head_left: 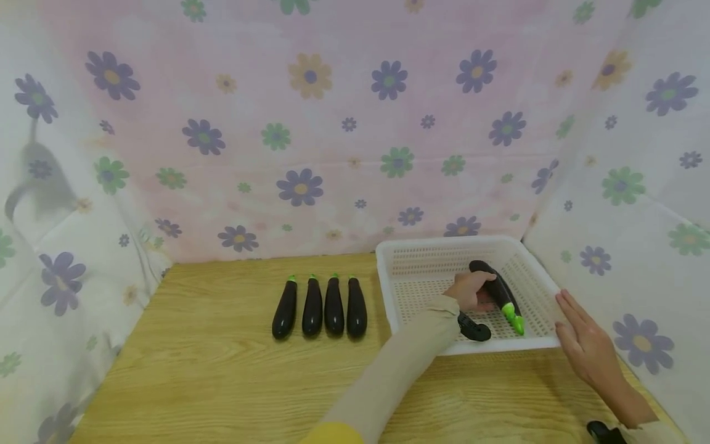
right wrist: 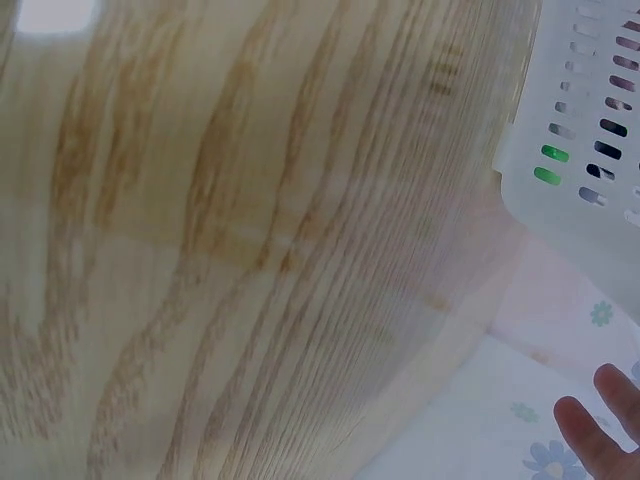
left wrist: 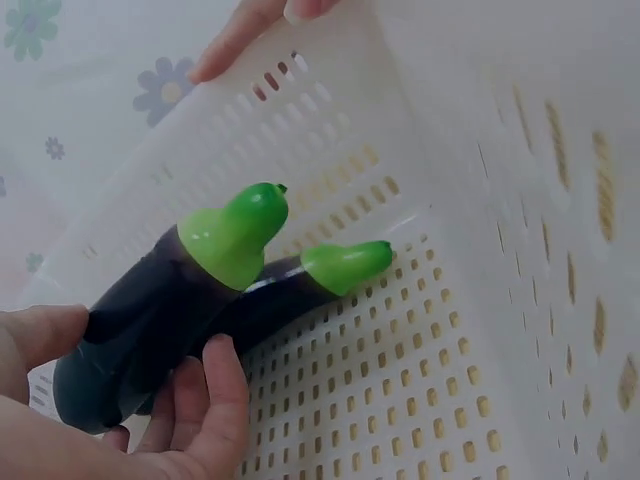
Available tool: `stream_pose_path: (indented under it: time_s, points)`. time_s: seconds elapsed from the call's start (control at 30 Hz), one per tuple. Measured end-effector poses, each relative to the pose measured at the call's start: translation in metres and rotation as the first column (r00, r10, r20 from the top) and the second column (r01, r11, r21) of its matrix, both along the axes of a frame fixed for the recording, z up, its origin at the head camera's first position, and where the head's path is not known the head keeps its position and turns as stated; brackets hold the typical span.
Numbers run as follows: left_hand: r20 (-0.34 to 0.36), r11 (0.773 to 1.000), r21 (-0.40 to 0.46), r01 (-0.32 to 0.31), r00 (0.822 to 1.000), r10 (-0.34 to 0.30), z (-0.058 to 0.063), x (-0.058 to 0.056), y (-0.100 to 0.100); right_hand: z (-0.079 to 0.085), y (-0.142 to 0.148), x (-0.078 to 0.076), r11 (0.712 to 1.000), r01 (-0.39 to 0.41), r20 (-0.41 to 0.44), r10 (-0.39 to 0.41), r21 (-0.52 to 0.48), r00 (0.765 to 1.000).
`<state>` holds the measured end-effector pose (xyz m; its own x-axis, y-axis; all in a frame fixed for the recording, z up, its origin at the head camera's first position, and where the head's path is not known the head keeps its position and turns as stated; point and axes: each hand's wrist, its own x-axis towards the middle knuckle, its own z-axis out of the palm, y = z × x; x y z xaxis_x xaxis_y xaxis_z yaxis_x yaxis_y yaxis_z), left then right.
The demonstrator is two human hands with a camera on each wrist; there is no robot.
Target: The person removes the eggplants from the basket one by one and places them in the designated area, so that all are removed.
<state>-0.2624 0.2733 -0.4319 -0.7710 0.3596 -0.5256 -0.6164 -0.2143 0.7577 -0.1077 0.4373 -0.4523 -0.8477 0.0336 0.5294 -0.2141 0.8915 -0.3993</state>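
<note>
While four eggplants [head_left: 334, 306] lie side by side on the wooden table [head_left: 194, 370], two more are at the white basket [head_left: 516, 345], making six in all. The row of four stands left of the basket, green caps toward the back wall and rounded ends toward the near edge. Inside the basket, the left hand [head_left: 468, 291] grips one, the held eggplant [left wrist: 150, 320], thumb on one side and curled fingers on the other; its green cap tilts up in the left wrist view. The second, the lower eggplant [left wrist: 345, 268], is on the perforated floor, partly hidden behind the held one; whether the two touch, I cannot tell.

The left forearm, in a pale sleeve [head_left: 410, 345] with yellow toward the elbow, slants across the basket's near left corner. The right hand [head_left: 590, 348] rests on the basket's right rim near the front corner, fingers extended and thumb apart. Two black devices show, one at each wrist: the left device [head_left: 474, 328] and the right device [head_left: 604, 431]. One flowered cloth pattern [head_left: 333, 123] covers the walls.
</note>
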Motion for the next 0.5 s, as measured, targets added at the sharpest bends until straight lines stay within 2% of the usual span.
stream_pose_path:
  time_s: [0.3, 0.5]
  points:
    - [-0.02, 0.997, 0.082, 0.008, 1.0, -0.007, 0.021, 0.0, -0.012, 0.004, -0.002, 0.0, 1.0, -0.005, 0.023, 0.005, -0.014, 1.0]
    - [-0.029, 0.997, 0.071, 0.008, 1.0, -0.006, 0.03, 0.003, -0.029, 0.002, -0.001, -0.001, 1.0, -0.009, 0.029, 0.009, -0.005, 1.0]
